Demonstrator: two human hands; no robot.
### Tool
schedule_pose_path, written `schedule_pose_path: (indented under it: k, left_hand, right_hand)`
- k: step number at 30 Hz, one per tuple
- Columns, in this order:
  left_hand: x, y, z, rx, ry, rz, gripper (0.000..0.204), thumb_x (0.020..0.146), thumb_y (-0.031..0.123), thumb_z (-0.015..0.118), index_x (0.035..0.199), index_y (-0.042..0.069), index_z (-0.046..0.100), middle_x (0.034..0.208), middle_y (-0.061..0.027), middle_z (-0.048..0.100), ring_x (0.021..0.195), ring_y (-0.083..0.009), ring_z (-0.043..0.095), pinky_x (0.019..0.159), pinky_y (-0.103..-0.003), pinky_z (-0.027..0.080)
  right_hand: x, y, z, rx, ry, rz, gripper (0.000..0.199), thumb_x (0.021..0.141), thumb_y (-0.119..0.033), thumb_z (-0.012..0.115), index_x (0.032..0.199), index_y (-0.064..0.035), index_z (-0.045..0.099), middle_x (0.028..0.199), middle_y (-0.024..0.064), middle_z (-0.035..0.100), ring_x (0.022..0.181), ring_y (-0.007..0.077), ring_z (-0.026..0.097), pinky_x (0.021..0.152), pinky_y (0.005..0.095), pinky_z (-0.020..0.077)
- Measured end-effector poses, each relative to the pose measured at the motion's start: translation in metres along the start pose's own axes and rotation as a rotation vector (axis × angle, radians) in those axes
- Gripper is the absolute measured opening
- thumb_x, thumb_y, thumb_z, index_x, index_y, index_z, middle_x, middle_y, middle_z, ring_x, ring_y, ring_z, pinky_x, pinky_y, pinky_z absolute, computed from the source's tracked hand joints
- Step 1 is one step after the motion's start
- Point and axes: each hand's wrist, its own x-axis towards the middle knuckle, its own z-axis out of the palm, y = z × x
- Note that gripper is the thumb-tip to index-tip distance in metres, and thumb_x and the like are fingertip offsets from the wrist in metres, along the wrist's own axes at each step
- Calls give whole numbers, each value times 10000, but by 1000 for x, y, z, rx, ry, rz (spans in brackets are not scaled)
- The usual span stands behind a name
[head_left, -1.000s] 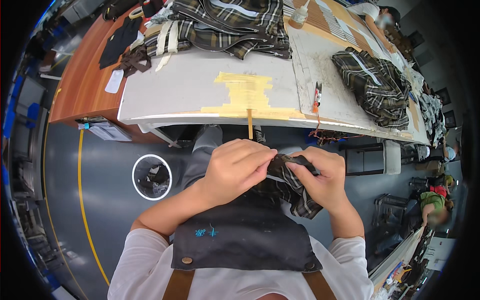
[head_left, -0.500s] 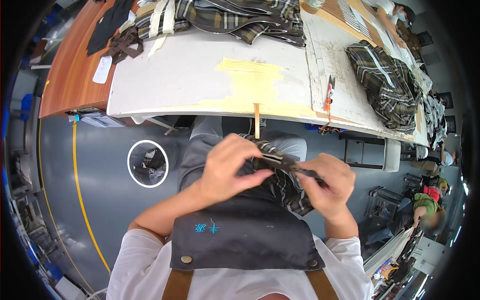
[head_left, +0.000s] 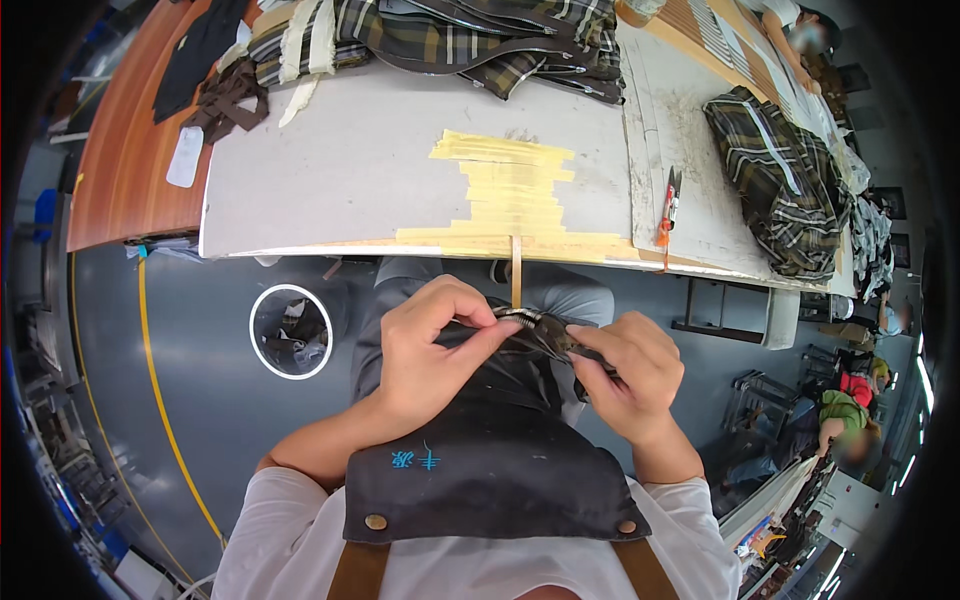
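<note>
Above my lap I hold a piece of dark brown and plaid cloth (head_left: 548, 336) with what looks like zipper teeth along its edge. My left hand (head_left: 430, 345) pinches the left end of that edge between thumb and forefinger. With thumb and fingers closed, my right hand (head_left: 632, 368) grips the dark band at the other end. Just beyond the cloth, a narrow tan strip (head_left: 516, 275) sticks out from the table edge toward me. The lower part of the cloth is largely hidden by my hands and the dark apron (head_left: 495, 470).
The pale worktable (head_left: 320, 170) carries yellow tape (head_left: 515, 185), several plaid garments (head_left: 430, 45), another plaid heap (head_left: 775, 180) and orange-handled snips (head_left: 668, 208). A white-rimmed bin (head_left: 254, 345) with scraps stands on the floor at left. Other people are at the far right.
My left fingers have closed onto the cloth's edge, where they were parted before. Both hands have drawn a little closer together, and less plaid hangs in sight between them.
</note>
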Motion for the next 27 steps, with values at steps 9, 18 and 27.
schedule_pose_path:
  k: [9, 18, 27]
  left_hand:
    - [1, -8, 6, 226, 39, 100, 357, 616, 3, 754, 888, 27, 524, 803, -48, 536, 721, -186, 521, 615, -263, 428]
    - [-3, -13, 13, 256, 34, 218, 279, 558, -46, 710, 775, 42, 558, 772, -46, 547, 739, -241, 515, 676, -331, 396]
    - [-15, -22, 6, 220, -89, 50, 194, 642, -81, 671, 804, 4, 605, 769, -77, 584, 729, -192, 559, 642, -277, 442]
  right_hand:
    - [-8, 2, 9, 69, -5, 94, 265, 567, 17, 730, 802, -20, 613, 633, 75, 567, 490, 203, 507, 444, 293, 366]
    - [-22, 0, 14, 97, -5, 116, 274, 564, 8, 731, 809, -21, 613, 633, 70, 566, 497, 208, 508, 445, 294, 364]
    - [-36, 0, 18, 56, 31, 231, 246, 575, 13, 732, 783, -24, 606, 619, 75, 556, 506, 207, 517, 452, 295, 376]
